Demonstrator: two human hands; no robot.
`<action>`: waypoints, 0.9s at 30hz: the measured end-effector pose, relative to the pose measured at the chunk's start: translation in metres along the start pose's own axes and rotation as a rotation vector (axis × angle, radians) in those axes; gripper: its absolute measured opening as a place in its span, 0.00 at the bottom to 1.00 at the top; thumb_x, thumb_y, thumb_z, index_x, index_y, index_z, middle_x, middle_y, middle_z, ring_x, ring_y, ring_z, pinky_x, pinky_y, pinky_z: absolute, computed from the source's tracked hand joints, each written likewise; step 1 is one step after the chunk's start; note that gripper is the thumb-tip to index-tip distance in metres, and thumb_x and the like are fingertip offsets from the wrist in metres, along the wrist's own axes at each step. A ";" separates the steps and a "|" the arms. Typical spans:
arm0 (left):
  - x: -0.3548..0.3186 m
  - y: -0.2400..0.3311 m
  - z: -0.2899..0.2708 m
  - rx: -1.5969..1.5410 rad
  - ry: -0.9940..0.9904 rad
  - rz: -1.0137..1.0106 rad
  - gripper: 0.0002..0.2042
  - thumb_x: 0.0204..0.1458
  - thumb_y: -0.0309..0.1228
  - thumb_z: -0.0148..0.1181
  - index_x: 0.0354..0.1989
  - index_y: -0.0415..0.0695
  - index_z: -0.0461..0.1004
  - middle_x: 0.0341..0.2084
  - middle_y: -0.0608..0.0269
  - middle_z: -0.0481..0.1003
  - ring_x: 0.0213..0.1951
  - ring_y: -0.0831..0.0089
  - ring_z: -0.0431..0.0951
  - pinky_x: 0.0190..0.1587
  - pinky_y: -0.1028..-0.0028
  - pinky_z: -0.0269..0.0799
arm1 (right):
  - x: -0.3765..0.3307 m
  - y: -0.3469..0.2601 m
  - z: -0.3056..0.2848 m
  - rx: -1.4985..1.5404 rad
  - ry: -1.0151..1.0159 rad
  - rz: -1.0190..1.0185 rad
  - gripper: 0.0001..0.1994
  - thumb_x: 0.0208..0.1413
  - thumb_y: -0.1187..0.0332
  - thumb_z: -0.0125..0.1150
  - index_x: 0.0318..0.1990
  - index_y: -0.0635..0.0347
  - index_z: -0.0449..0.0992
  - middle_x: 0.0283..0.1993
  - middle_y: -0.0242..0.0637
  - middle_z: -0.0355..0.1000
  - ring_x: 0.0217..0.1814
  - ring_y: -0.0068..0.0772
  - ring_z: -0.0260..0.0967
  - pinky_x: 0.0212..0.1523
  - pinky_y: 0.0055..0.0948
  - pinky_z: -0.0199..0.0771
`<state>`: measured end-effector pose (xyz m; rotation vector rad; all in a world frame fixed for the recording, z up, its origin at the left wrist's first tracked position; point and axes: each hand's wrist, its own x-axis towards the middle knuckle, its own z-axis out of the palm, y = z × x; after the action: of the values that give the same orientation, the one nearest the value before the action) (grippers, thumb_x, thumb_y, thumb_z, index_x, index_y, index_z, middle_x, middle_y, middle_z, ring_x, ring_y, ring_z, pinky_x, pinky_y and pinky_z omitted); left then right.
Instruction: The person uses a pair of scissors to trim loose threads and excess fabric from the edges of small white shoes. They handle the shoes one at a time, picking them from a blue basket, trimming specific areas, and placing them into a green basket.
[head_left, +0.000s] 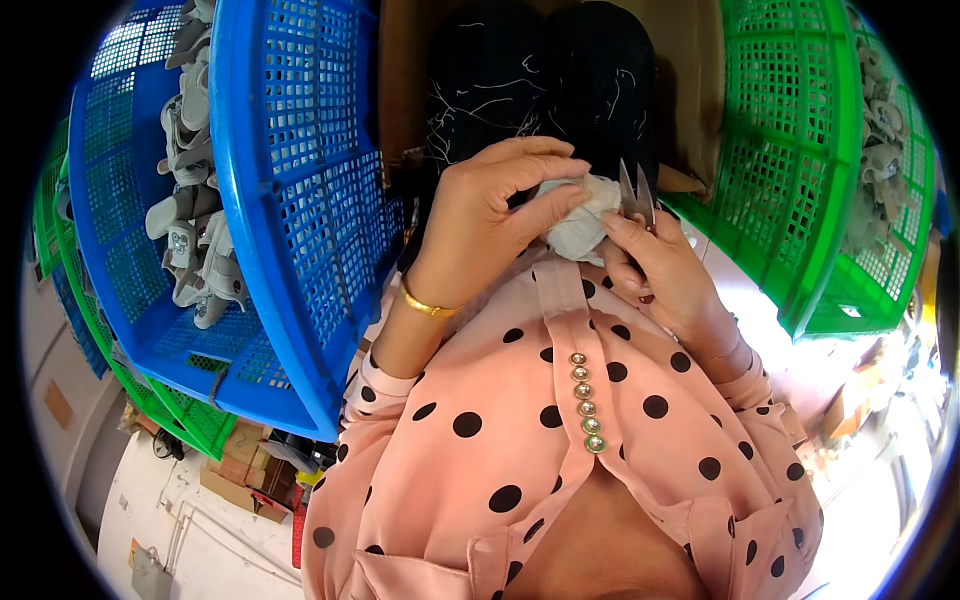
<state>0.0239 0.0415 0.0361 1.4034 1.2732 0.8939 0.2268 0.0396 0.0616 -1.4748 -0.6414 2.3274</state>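
Note:
In front of my chest, a small white piece (577, 235), soft-looking and rounded like a shoe upper, is held between my two hands. My left hand (488, 205) pinches its left side, thumb and fingers closed. Tucked in my right hand (668, 268) is a pair of small scissors (641, 192), their two pointed metal blades sticking up and slightly apart. The right thumb and fingertips also press against the white piece's right side. The scissors' handles are mostly hidden by the palm.
A tall blue plastic basket (228, 190) stands close on the left, holding several grey-white shoe pieces (195, 250). At the right is a green basket (850, 180) with similar pieces. Loose white threads lie on my black-clad legs (490, 90). Cardboard (690, 90) lies behind them.

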 end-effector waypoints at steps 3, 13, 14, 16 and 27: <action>0.003 -0.006 0.008 -0.027 0.044 -0.054 0.10 0.49 0.25 0.66 0.40 0.39 0.81 0.39 0.57 0.80 0.35 0.70 0.80 0.40 0.77 0.75 | 0.005 0.003 -0.008 -0.213 0.034 -0.045 0.14 0.66 0.59 0.51 0.35 0.61 0.71 0.18 0.23 0.58 0.18 0.11 0.50 0.18 0.17 0.49; 0.020 -0.016 0.017 0.223 0.196 0.281 0.04 0.49 0.24 0.65 0.31 0.40 0.76 0.29 0.59 0.78 0.30 0.65 0.78 0.32 0.75 0.74 | 0.014 -0.025 -0.030 -1.342 0.296 -0.724 0.21 0.59 0.49 0.57 0.26 0.60 0.71 0.15 0.42 0.67 0.18 0.47 0.66 0.20 0.37 0.64; 0.021 -0.017 0.018 0.243 0.207 0.306 0.04 0.49 0.24 0.65 0.31 0.40 0.76 0.30 0.59 0.78 0.30 0.64 0.78 0.32 0.75 0.74 | 0.016 -0.026 -0.030 -1.362 0.291 -0.720 0.22 0.58 0.48 0.56 0.26 0.60 0.71 0.15 0.42 0.66 0.18 0.47 0.66 0.20 0.37 0.64; 0.022 -0.017 0.020 0.228 0.205 0.320 0.04 0.48 0.24 0.65 0.31 0.40 0.76 0.30 0.59 0.78 0.30 0.64 0.78 0.32 0.75 0.74 | 0.019 -0.029 -0.030 -1.403 0.277 -0.713 0.23 0.58 0.46 0.55 0.25 0.59 0.71 0.15 0.42 0.66 0.18 0.47 0.66 0.19 0.36 0.64; 0.024 -0.018 0.028 0.241 0.243 0.305 0.02 0.53 0.23 0.61 0.32 0.40 0.75 0.32 0.58 0.78 0.31 0.66 0.78 0.34 0.75 0.75 | 0.028 -0.025 -0.031 -1.538 0.292 -0.734 0.24 0.59 0.46 0.53 0.24 0.60 0.70 0.15 0.42 0.66 0.17 0.47 0.66 0.19 0.37 0.62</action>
<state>0.0504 0.0588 0.0096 1.7528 1.4059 1.1760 0.2431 0.0810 0.0420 -1.4425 -2.5725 0.7931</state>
